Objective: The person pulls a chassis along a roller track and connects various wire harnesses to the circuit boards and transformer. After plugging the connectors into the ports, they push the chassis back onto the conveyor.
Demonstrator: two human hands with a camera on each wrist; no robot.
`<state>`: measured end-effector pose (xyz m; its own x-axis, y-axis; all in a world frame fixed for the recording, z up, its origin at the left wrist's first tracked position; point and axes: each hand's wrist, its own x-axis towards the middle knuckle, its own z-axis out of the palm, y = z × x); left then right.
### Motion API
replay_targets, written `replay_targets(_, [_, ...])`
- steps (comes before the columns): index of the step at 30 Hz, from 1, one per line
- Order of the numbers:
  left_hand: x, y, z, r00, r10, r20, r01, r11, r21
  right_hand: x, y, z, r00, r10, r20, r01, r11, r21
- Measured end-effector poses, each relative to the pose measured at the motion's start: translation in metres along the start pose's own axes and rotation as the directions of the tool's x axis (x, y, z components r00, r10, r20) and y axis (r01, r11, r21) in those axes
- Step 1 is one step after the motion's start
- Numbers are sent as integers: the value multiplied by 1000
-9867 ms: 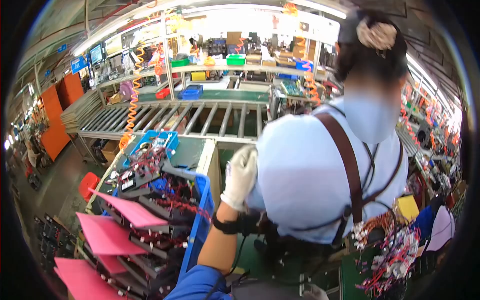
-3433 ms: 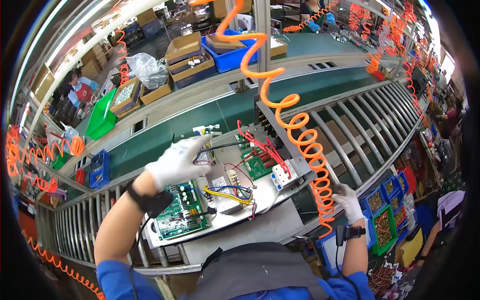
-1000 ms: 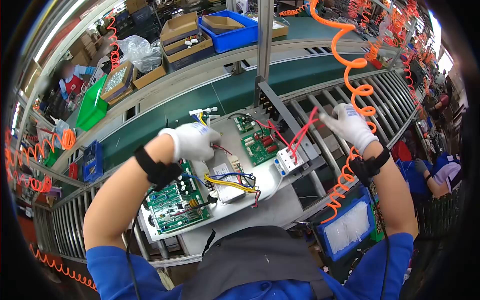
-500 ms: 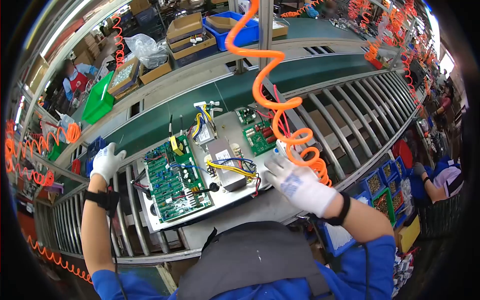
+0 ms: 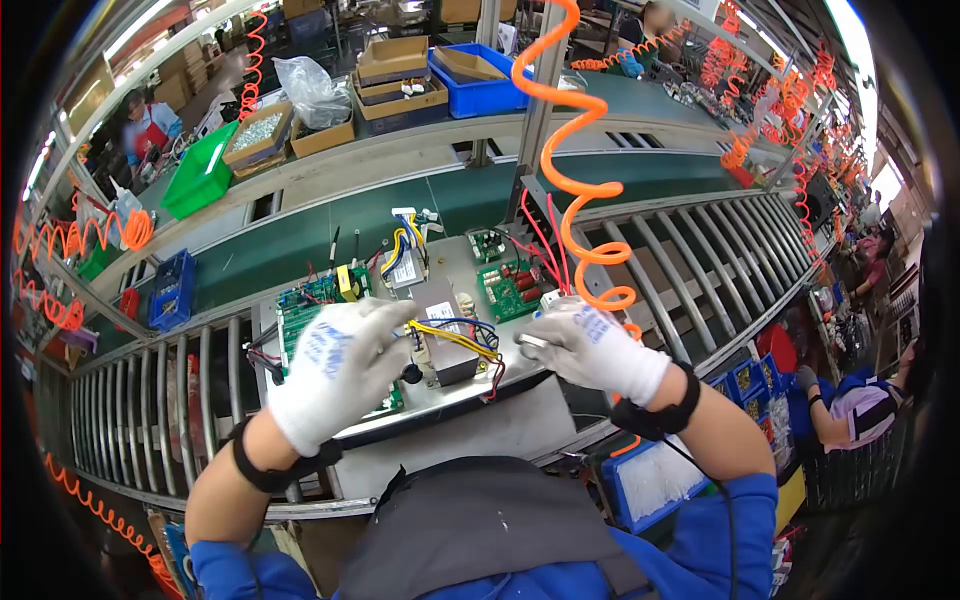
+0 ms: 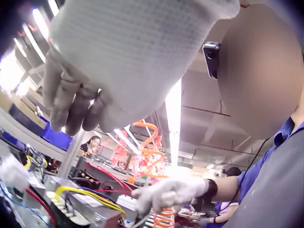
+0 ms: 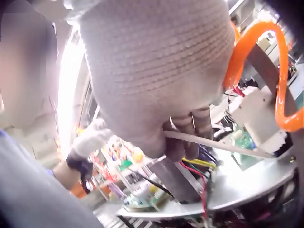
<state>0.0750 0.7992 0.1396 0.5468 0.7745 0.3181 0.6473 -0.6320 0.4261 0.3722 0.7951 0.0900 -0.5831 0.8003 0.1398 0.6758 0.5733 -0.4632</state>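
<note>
A metal plate carrying electronics lies across the rollers. My gloved left hand is over the green circuit board at its left, covering part of it; the fingers are relaxed and hold nothing visible. A grey block-shaped transformer stands in the middle, with yellow and blue wires across it. At the right end, my gloved right hand pinches a thin white cable, which runs from the fingers toward the plate's edge. The smaller green board and red wires are just beyond this hand.
An orange coiled hose hangs close beside my right hand. Metal rollers extend to both sides, with a green belt behind. Cardboard boxes and a green bin stand on the shelf; a blue tray sits at lower right.
Ten seconds ago the view faced another person and a bin of parts. Within the last half second, my left hand came right over the green board, and the white cable now shows in my right fingers.
</note>
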Motion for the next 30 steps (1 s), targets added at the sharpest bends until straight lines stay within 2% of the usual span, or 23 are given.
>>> replay_targets(1, [6, 2, 5, 997, -34, 76, 35, 999, -19, 9, -1, 5, 998, 64, -18, -64, 998, 26])
replay_targets(3, [18, 7, 19, 997, -12, 79, 10, 1000, 28, 26, -3, 15, 993, 112, 36, -111, 993, -25])
replay_targets(5, [30, 3, 38, 996, 25, 88, -32, 996, 82, 51, -25, 7, 969, 194, 156, -114, 902, -416])
replay_targets(6, [36, 3, 42, 991, 12, 133, -29, 991, 132, 60, -27, 7, 968, 192, 160, -110, 903, -415])
replay_targets(8, [42, 4, 42, 984, -34, 177, 6, 987, 158, 73, -23, 4, 914, 339, 223, -257, 909, -328])
replay_targets(10, [47, 4, 39, 956, -132, 263, 86, 980, 179, 81, 1, 2, 887, 399, 232, -393, 917, -73])
replay_targets(11, [45, -1, 41, 955, -123, 270, 78, 982, 174, 81, 12, 0, 882, 414, 223, -438, 897, 65])
replay_targets(13, [37, -11, 48, 984, 93, 153, -112, 986, 120, 77, 24, -9, 849, 466, 251, -527, 783, 329])
replay_targets(14, [34, -12, 48, 970, 101, 222, -137, 979, 153, 74, 27, -15, 835, 457, 307, -547, 749, 373])
replay_targets(15, [31, -10, 48, 972, 100, 212, -131, 981, 141, 73, 26, -22, 821, 443, 360, -566, 714, 413])
replay_targets(17, [23, -9, 48, 941, 113, 318, -175, 969, 174, 76, 24, -15, 800, 312, 513, -561, 693, 453])
replay_targets(18, [16, -10, 50, 947, 151, 284, -211, 958, 196, 80, 17, -7, 782, 327, 531, -541, 779, 318])
replay_targets(19, [11, -11, 51, 947, 155, 281, -212, 959, 188, 84, 26, 13, 833, 298, 467, -409, 899, 156])
replay_targets(20, [5, -11, 50, 953, 191, 233, -240, 949, 204, 90, 44, 34, 907, 255, 336, -267, 964, -13])
replay_targets(21, [2, -12, 48, 957, 225, 186, -264, 939, 222, 95, 56, 47, 961, 174, 215, -131, 971, -199])
replay_targets(23, [-4, -15, 43, 957, 233, 171, -263, 947, 183, 114, 38, 21, 937, 348, -20, -349, 937, -36])
replay_targets(24, [-7, -18, 42, 958, 236, 164, -265, 945, 190, 124, 47, 13, 908, 409, -91, -395, 908, 136])
replay_targets(25, [-10, -20, 40, 958, 240, 158, -269, 943, 198, 136, 52, 15, 854, 498, -151, -406, 819, 405])
replay_targets(27, [-16, -21, 35, 962, 218, 163, -242, 959, 147, 135, 63, 0, 794, 601, -95, -517, 749, 414])
replay_targets(29, [-20, -23, 29, 967, 201, 159, -218, 971, 98, 141, 87, -7, 781, 621, -59, -557, 737, 383])
replay_targets(30, [-24, -25, 25, 972, 182, 149, -198, 975, 99, 137, 87, -16, 789, 612, 43, -531, 646, 549])
